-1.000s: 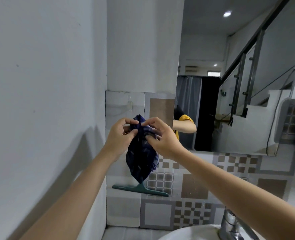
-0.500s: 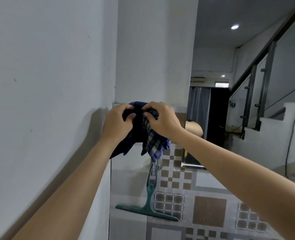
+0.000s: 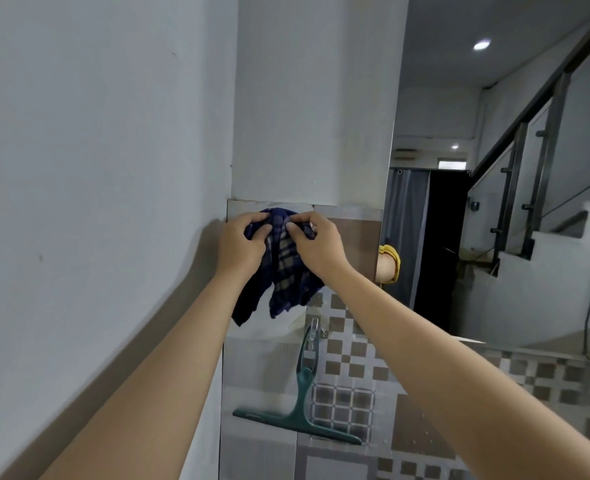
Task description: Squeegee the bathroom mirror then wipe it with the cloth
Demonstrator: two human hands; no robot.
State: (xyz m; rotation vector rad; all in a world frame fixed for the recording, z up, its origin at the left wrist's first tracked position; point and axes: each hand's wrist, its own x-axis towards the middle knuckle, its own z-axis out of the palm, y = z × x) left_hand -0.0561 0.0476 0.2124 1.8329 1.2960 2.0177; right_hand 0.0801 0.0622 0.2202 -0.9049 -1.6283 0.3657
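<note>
Head view: left hand (image 3: 240, 245) and right hand (image 3: 316, 245) both pinch the bunched blue checked cloth (image 3: 281, 271) against the tiled wall (image 3: 350, 358). Below it the green squeegee (image 3: 298, 414) hangs, seemingly from a hook, left of the mirror (image 3: 494, 202).

two bare hands show, the left hand (image 3: 241, 242) and the right hand (image 3: 318, 242), both closed on one dark blue checked cloth (image 3: 281, 271) near the top left of the tiled wall. one green squeegee (image 3: 298, 410) hangs below the cloth from one small metal hook (image 3: 313, 329). one mirror (image 3: 494, 220) fills the far right. in its reflection there are two round ceiling lights, the nearer (image 3: 481, 45) and the farther (image 3: 454, 146), one grey curtain (image 3: 406, 237), one staircase (image 3: 546, 271), and one yellow sleeve edge (image 3: 390, 258). two forearms reach in from the near edge.
</note>
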